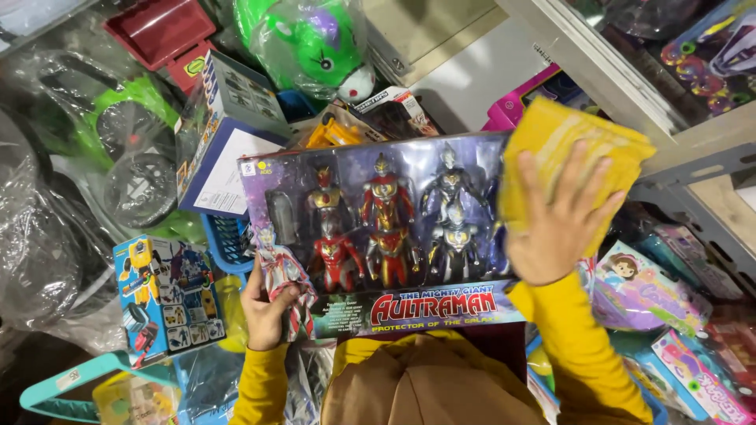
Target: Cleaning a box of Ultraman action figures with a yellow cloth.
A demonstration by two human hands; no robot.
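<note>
toy box [386, 236] hemmed in by packaged toys, robot box [165, 295] left, long axis left-right, window up, left hand [266, 303] pinching near-left corner, right hand [561, 224] spread flat pressing yellow cloth [563, 142] on right end

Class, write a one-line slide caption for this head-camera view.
Left hand grips a boxed set of action figures while the right hand presses a yellow cloth on it.

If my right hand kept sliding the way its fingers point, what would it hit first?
Probably the grey metal shelf frame. The right hand, pressing a yellow cloth on the toy box, points up-right toward it; depth is unclear.
</note>
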